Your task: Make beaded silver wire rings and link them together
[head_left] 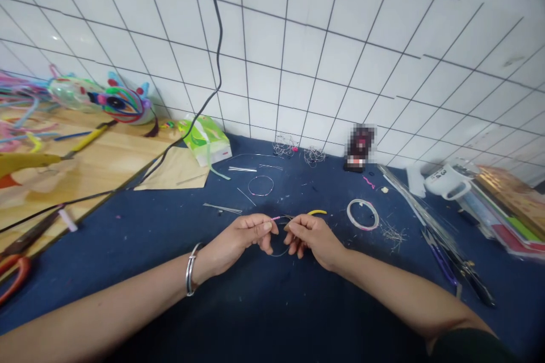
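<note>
My left hand [240, 241], with silver bangles at the wrist, pinches a thin wire loop [280, 254] near a short pink section [276, 218]. Opposite it, my right hand [317, 239] has its fingertips closed on the same loop; the fingers hide part of the wire. The loop hangs between both hands, just above the dark blue table. Beyond them lies a finished-looking wire ring [261, 185] with small pink spots. A yellow handle [317, 212] shows behind my right fingers, the rest of that tool being hidden.
At left are orange-handled scissors [17, 272], a yellow glue gun [29, 163] and a tissue pack [208, 139]. A wire coil [363, 215], wire scraps [394, 235], purple-handled pliers [443, 261] and a white mug [447, 181] lie right. A black cable [219, 39] runs down the tiled wall.
</note>
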A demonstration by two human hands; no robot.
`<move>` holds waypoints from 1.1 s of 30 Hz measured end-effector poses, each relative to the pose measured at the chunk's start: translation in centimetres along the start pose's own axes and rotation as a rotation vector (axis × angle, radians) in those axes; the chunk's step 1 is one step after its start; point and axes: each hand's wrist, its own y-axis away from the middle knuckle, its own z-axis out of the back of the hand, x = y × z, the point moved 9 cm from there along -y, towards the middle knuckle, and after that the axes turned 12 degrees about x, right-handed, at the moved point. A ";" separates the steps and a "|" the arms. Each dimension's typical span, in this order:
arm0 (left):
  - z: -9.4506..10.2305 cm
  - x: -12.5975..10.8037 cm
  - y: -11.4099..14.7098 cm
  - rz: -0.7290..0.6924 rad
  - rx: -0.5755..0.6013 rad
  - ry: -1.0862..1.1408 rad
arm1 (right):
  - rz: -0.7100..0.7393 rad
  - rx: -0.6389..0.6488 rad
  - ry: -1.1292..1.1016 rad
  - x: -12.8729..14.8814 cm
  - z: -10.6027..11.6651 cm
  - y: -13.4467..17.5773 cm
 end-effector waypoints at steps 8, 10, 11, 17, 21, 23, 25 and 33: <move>-1.1 0.2 -0.3 0.048 0.117 -0.120 | 0.043 0.033 0.214 1.4 -0.8 0.5; -0.9 0.2 -0.3 0.046 0.108 -0.108 | 0.018 0.019 0.196 1.0 -0.6 0.5; -0.7 0.2 -0.3 0.042 0.103 -0.089 | 0.008 0.012 0.171 0.7 -0.5 0.4; -0.2 0.0 -0.2 0.005 0.093 0.145 | 0.017 -0.028 -0.029 0.0 0.2 0.0; -0.3 -0.1 -0.1 -0.044 0.104 0.316 | 0.010 -0.017 -0.102 -0.4 0.2 -0.2; -0.4 -0.1 0.0 -0.072 0.116 0.393 | 0.001 -0.003 -0.129 -0.7 0.1 -0.3; -0.6 0.0 0.0 -0.094 0.129 0.444 | -0.009 0.024 -0.145 -0.9 -0.2 -0.3; -1.2 1.1 0.0 -0.003 0.145 0.421 | 0.023 0.113 -0.033 -0.2 -1.2 -0.2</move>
